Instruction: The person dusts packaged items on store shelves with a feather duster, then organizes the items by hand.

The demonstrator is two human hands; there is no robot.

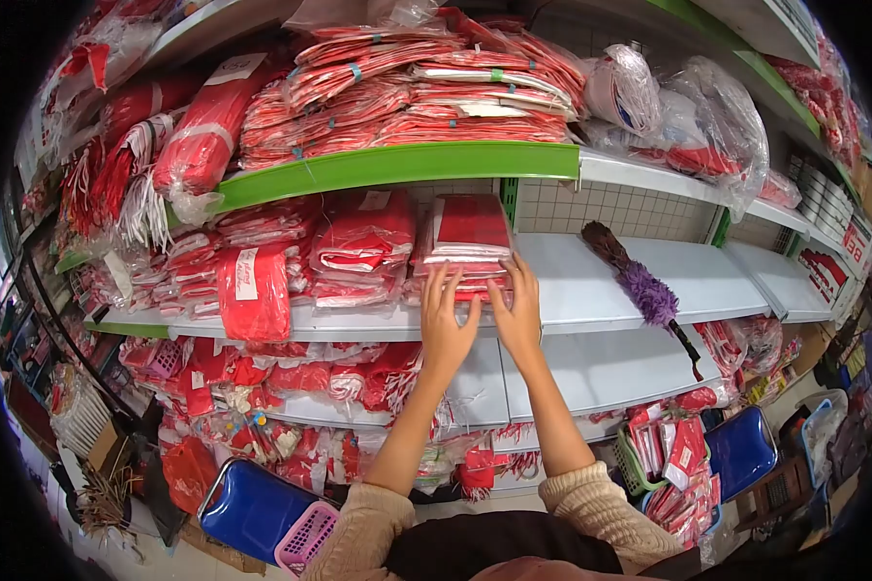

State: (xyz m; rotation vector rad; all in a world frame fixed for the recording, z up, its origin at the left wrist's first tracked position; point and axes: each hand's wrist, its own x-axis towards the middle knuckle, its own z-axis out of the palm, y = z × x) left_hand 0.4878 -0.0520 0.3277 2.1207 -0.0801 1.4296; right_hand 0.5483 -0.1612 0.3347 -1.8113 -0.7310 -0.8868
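Both my hands (446, 315) (516, 310) press the front of a stack of red packets (470, 237) on the white shelf (591, 286).

Head view: my left hand and right hand lie side by side, fingers spread flat, clasping nothing. The stack sits beside fuller piles to its left, and a purple duster (641, 288) lies apart on the right. I judge an even, level push from both palms best, so the slippery wrappers do not slide askew.

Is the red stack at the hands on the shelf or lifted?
On the shelf: red stack sits flat on it, fingers against its front.
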